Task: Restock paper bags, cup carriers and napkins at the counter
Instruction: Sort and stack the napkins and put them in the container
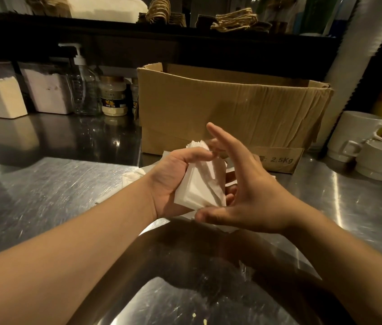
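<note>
Head: napkin stack (pixel 203 184) in left hand (pixel 173 181)

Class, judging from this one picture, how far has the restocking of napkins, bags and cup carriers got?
Done: nothing visibly restocked. In hand: the left hand grips a stack of white napkins while the open right hand squares it, in front of the open cardboard box. Left: placing the napkins; no bags or carriers are being handled.
</note>
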The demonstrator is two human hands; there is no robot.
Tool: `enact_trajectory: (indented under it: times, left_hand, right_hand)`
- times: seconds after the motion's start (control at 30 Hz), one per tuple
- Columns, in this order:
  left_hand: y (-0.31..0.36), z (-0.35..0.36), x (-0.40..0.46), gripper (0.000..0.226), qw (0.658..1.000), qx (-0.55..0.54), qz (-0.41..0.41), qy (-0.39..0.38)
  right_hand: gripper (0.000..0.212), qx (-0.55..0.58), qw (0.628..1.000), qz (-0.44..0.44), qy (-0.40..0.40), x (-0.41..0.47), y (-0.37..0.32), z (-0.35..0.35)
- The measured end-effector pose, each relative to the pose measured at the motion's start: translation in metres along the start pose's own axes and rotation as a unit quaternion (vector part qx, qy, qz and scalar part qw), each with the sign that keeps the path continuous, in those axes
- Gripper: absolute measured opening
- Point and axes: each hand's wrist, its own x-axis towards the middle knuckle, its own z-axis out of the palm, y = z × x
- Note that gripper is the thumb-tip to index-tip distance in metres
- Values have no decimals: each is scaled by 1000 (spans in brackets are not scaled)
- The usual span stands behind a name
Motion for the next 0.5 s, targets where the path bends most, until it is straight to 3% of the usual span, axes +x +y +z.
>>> enact_trajectory:
  times: [0.3,0.43,0.5]
  left_hand:
    - [0,3,-1,27,999,8,-21,33]
    - [4,-9,1,70,999,5,-28,39]
    - [8,-10,-1,63,999,-10,-12,35]
  right_hand:
    - [122,-30,999,-16,1,1,2,0]
    - [87,44,994,-29,99,1,9,-3]
    - [63,63,985,-9,159,2,11,-5]
